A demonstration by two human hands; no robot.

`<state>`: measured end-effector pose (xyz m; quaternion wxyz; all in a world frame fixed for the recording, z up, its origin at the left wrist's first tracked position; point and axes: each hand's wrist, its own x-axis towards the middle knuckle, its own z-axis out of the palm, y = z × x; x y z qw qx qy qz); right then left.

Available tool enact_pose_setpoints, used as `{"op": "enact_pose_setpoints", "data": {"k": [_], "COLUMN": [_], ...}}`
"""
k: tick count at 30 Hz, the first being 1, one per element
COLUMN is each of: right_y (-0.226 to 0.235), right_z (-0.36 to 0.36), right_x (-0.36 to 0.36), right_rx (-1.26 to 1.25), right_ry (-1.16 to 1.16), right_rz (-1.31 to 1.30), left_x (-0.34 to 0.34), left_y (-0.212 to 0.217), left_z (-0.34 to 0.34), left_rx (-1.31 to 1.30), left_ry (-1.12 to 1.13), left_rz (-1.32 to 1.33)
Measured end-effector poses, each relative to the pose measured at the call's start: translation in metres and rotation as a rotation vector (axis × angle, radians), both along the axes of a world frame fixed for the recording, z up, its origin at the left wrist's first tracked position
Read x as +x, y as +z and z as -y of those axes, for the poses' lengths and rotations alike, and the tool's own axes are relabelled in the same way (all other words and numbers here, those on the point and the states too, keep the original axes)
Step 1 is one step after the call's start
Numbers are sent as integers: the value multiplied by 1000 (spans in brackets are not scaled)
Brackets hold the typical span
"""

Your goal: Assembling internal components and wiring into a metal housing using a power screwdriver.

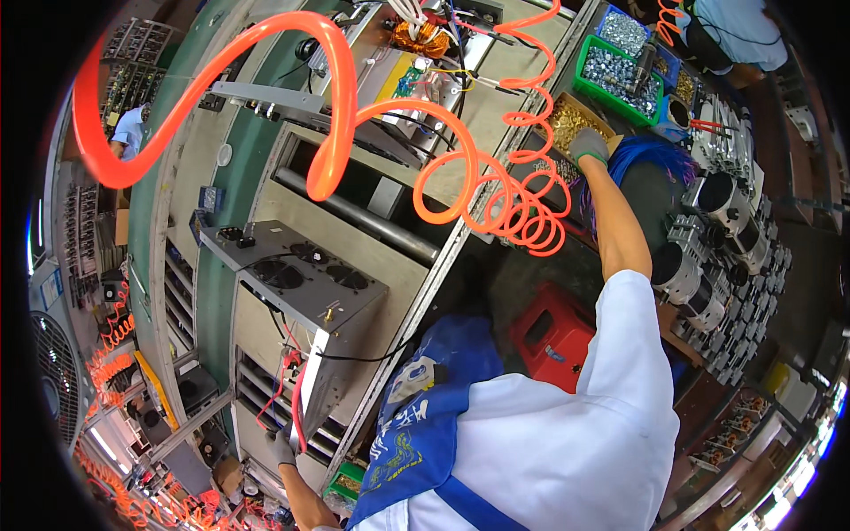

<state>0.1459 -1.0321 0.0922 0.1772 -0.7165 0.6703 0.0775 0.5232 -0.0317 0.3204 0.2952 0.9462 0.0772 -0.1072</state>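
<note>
My right hand (589,147), in a grey glove, reaches over the yellowish tray (611,133) of small brass-coloured parts (567,121). Its fingertips are down at the parts, so I cannot see what they hold. My left hand (282,446), also gloved, is at the lower end of a grey metal case (292,265) with round fans. Red cables (297,407) hang from this case beside the left hand; its fingers are too small and dark to read. A white panel edge (312,376) stands next to the cables.
Orange coiled air hoses (443,190) hang across the view. A second case (390,88) with exposed wiring stands farther along the roller line (354,212). Green bin (620,80) of metal fasteners, blue wires (651,159) and stacked metal parts (735,257) lie right; a red stool (549,341) is below.
</note>
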Motion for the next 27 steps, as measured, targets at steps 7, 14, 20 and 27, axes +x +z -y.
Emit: {"op": "enact_pose_setpoints", "data": {"k": [7, 14, 20, 27], "right_y": [27, 12, 28, -14], "right_z": [-1, 21, 15, 32], "right_x": [14, 39, 45, 32], "right_rx": [-147, -138, -127, -189], "right_ry": [175, 242, 325, 218], "right_rz": [32, 18, 0, 151], "left_x": [2, 4, -1, -2], "left_y": [-3, 0, -1, 4], "left_z": [-13, -2, 0, -8], "left_rx": [62, 47, 26, 49], "left_ry": [-6, 58, 49, 17], "left_rz": [66, 14, 23, -8]}}
